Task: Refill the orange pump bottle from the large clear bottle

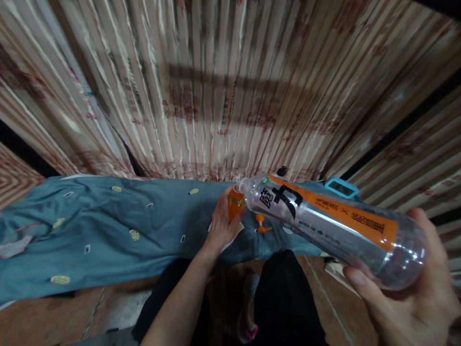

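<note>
My right hand (414, 298) grips the base of a large clear plastic drink bottle (324, 226) with an orange and silver label. The bottle is tilted, its neck pointing left and down at the mouth of a small orange bottle (236, 204). Whether the two mouths touch I cannot tell. My left hand (220, 222) is wrapped round the orange bottle and keeps it upright above the bedding. Just right of it lies an orange pump top (262, 224) on the cloth. A white sheet, perhaps paper or tissue, shows beneath my left hand.
Teal bedding (108, 230) with small yellow prints spreads across the middle. Behind it hangs a pleated, patterned curtain (216, 96). A blue-framed device (341, 188) and a small black object (282, 171) are at the back right. Brown floor tiles (331, 307) lie below.
</note>
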